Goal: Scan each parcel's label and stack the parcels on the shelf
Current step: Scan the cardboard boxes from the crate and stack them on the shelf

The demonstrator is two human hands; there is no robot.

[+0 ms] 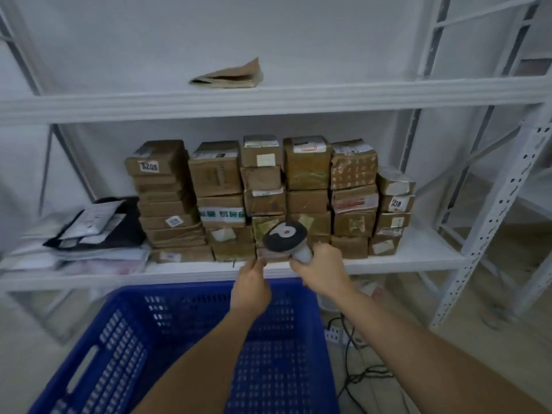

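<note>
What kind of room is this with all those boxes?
Probably a parcel storeroom or sorting room. Labelled cardboard parcels are stacked on white metal shelving, the right hand holds a barcode scanner, and a blue crate stands below.

Brown cardboard parcels with white labels fill the white metal shelf; one at two o'clock carries pale ring prints, another green lettering. The basket at six o'clock is bright blue, perforated. The scanner has a black head, white handle. At nine o'clock lie black mailers.
</note>
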